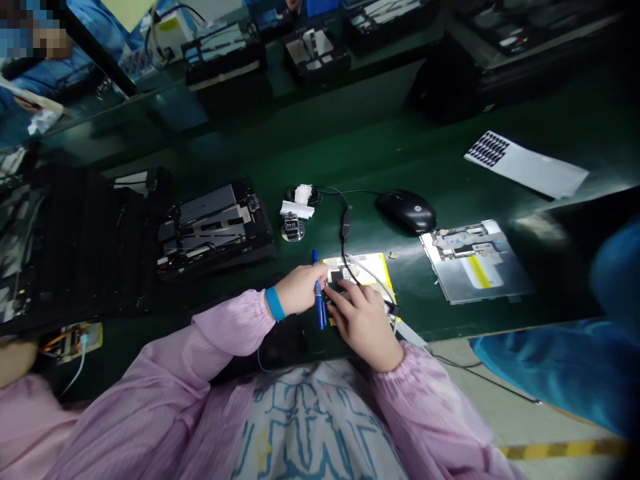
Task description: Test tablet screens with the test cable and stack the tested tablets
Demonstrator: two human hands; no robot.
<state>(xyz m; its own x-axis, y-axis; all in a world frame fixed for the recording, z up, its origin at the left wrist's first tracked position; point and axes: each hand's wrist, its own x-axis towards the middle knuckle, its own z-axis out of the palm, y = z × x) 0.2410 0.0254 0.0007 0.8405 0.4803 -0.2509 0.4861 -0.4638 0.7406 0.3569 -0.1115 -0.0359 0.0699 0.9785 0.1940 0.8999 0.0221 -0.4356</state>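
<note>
My left hand (pixel 300 288), with a blue wristband, is closed around a blue marker pen (pixel 321 310), which sticks out above and below the fingers. Its fingertips meet a small dark part at the left side of a flat pack with yellow edges (pixel 373 263). Over that pack my right hand (pixel 367 320) is bent down, its fingertips close to the left ones at the dark part. What the right fingertips pinch is too small to make out. A black cable (pixel 345 227) and a pale cable cross the pack and run under the right hand.
A black mouse (pixel 406 211) lies beyond the pack. Stacked device parts (pixel 215 227) stand to the left. A metal plate assembly (pixel 480 267) and a white sheet with dark labels (pixel 530 167) lie to the right. Another person's sleeve (pixel 30 427) is at lower left.
</note>
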